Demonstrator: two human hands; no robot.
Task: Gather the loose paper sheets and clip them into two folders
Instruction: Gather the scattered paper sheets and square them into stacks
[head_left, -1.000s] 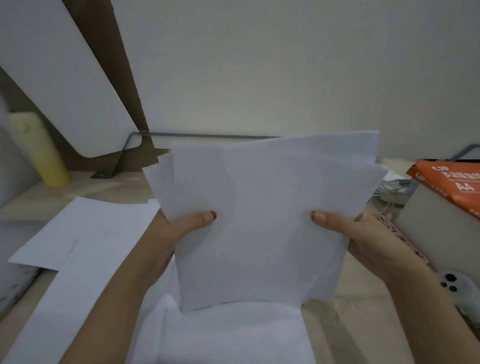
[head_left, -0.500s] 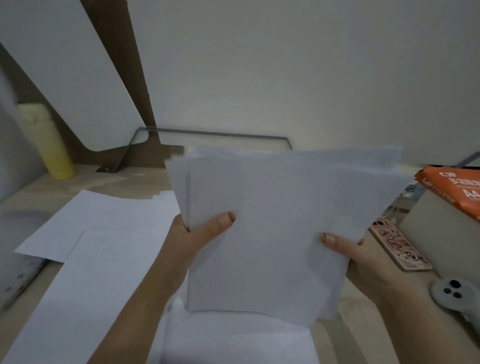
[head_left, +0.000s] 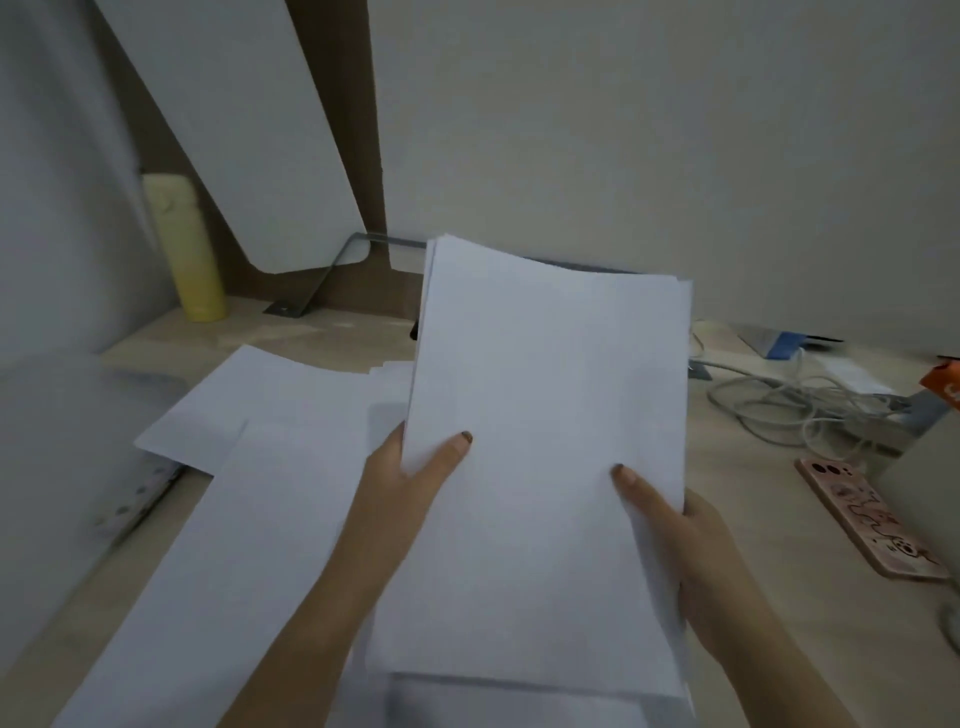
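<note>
I hold a stack of white paper sheets (head_left: 545, 447) upright in portrait position above the desk, its edges nearly flush. My left hand (head_left: 410, 478) grips the stack's left edge with the thumb on the front. On the right edge, my right hand (head_left: 675, 535) grips it the same way, thumb in front. More loose white sheets (head_left: 270, 467) lie flat on the desk to the left, and another sheet (head_left: 509, 701) lies under the stack's lower edge. No folder can be made out.
A yellow bottle (head_left: 187, 249) stands at the back left. A pink-cased phone (head_left: 867, 519) lies at the right, with tangled grey cables (head_left: 795, 400) behind it. An orange paper-ream corner (head_left: 945, 384) shows at the right edge. A metal rail (head_left: 140, 493) borders the desk's left side.
The fanned, landscape sheets have been turned to portrait and squared into a neater stack. The view has shifted, so the phone and cables are now exposed at the right.
</note>
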